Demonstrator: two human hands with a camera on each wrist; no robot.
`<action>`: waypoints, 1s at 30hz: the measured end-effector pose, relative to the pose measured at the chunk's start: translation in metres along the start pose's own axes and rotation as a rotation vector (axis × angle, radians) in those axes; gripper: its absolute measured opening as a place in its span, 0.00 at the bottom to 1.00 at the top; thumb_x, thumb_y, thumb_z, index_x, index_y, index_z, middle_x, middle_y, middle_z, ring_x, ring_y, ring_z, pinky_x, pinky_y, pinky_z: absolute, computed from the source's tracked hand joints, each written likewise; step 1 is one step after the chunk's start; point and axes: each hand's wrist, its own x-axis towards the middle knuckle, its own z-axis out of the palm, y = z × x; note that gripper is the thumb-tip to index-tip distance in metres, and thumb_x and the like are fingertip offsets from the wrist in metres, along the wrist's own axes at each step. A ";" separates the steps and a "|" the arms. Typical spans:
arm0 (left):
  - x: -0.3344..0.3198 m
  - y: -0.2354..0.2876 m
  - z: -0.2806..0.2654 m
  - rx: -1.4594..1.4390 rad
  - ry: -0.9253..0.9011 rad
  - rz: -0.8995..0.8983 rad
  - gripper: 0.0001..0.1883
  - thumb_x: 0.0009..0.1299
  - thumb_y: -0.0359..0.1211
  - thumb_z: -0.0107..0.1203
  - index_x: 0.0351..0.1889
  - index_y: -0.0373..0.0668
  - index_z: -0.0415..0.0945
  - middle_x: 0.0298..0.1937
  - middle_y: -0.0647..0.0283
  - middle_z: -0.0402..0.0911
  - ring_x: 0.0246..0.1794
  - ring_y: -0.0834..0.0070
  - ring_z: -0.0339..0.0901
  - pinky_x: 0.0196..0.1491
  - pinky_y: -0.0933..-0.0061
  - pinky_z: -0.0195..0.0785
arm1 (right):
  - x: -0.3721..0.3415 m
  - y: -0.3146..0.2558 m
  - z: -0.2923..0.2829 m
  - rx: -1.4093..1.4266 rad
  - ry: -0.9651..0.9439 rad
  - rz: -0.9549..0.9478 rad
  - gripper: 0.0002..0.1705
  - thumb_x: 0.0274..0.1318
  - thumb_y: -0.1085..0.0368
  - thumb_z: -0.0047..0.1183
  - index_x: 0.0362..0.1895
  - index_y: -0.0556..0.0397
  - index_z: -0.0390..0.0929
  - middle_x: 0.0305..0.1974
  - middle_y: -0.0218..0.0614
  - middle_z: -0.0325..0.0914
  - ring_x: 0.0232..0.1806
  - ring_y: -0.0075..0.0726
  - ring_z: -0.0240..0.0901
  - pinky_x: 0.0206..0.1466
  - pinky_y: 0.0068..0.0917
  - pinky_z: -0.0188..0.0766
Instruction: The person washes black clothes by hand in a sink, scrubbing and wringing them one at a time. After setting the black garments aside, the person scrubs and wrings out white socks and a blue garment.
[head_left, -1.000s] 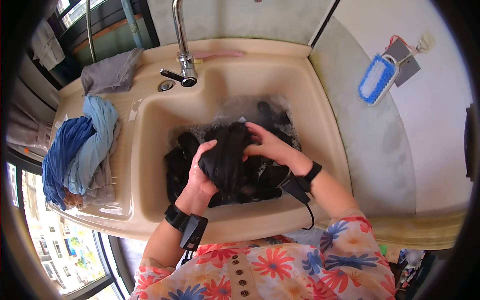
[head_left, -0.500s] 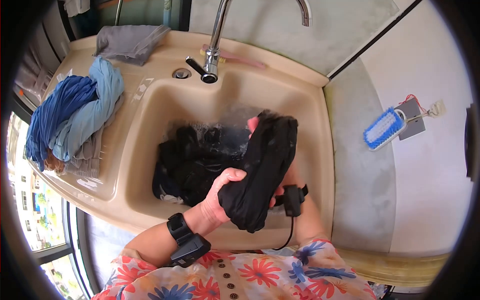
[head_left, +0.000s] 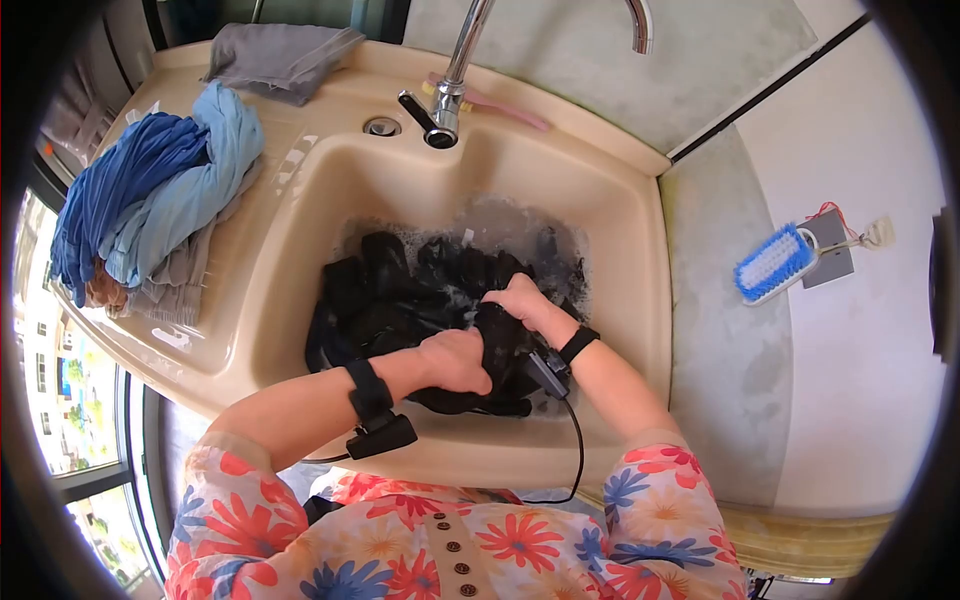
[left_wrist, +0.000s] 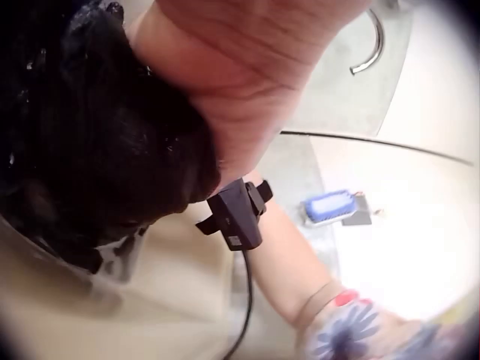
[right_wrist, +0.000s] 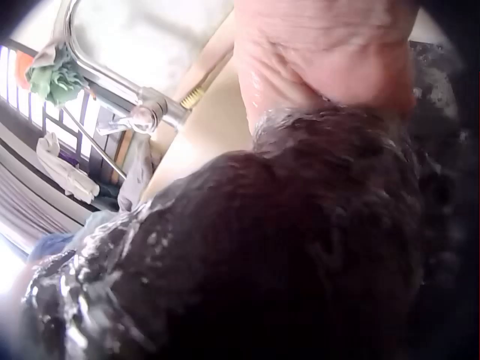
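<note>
Wet black cloth [head_left: 390,300] fills much of the soapy water in the beige sink [head_left: 640,330]. My left hand [head_left: 458,362] grips a bunched length of it near the front of the basin, thumb side toward me and fingers buried in the folds. Just beyond and to the right, my right hand [head_left: 522,300] grips the same black bundle from above. In the left wrist view the dark cloth [left_wrist: 112,142] bulges beside the palm. Shiny and wet, the cloth [right_wrist: 262,225] spreads below the heel of the right hand in the right wrist view.
A chrome tap [head_left: 450,100] rises behind the basin, beside a pink-handled brush [head_left: 505,108]. Blue twisted clothes [head_left: 130,190] and a grey cloth [head_left: 285,60] lie on the left drainboard. On the right wall hangs a blue-and-white scrub brush [head_left: 775,265].
Half a second ago both hands held the black bundle raised above the sink; now it is down in the water among the other black cloth. The head view has shifted slightly.
</note>
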 end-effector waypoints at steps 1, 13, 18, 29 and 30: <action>-0.003 -0.007 -0.005 -0.001 -0.004 -0.002 0.21 0.51 0.31 0.54 0.41 0.25 0.70 0.36 0.55 0.79 0.35 0.67 0.78 0.37 0.71 0.71 | -0.004 -0.004 0.000 -0.028 -0.013 0.060 0.22 0.38 0.61 0.60 0.34 0.69 0.74 0.27 0.42 0.75 0.27 0.36 0.72 0.30 0.33 0.69; -0.031 0.010 -0.018 -2.093 -0.673 0.428 0.33 0.43 0.42 0.47 0.48 0.34 0.66 0.36 0.50 0.71 0.31 0.57 0.70 0.32 0.62 0.65 | -0.113 -0.089 0.004 1.558 -0.415 -0.377 0.60 0.37 0.19 0.34 0.59 0.59 0.59 0.55 0.54 0.66 0.56 0.59 0.62 0.59 0.48 0.58; -0.053 0.006 -0.023 -2.277 -0.671 0.387 0.35 0.52 0.48 0.54 0.54 0.34 0.64 0.42 0.48 0.71 0.34 0.58 0.70 0.41 0.61 0.71 | -0.096 -0.101 -0.032 1.486 -0.373 -0.623 0.26 0.49 0.53 0.46 0.48 0.59 0.64 0.38 0.38 0.70 0.42 0.37 0.68 0.53 0.41 0.64; -0.018 -0.018 -0.030 -0.400 0.243 0.111 0.29 0.43 0.37 0.65 0.43 0.35 0.70 0.36 0.52 0.77 0.38 0.66 0.76 0.43 0.70 0.69 | -0.055 -0.065 0.003 0.947 0.206 -0.379 0.08 0.41 0.71 0.56 0.30 0.58 0.73 0.26 0.33 0.73 0.26 0.30 0.71 0.31 0.27 0.70; -0.013 -0.020 -0.031 -0.232 0.226 0.012 0.30 0.42 0.38 0.65 0.44 0.36 0.70 0.36 0.51 0.77 0.40 0.64 0.76 0.44 0.67 0.69 | -0.046 -0.053 0.014 0.938 0.269 -0.401 0.09 0.40 0.71 0.56 0.29 0.58 0.73 0.26 0.32 0.73 0.26 0.30 0.71 0.31 0.27 0.69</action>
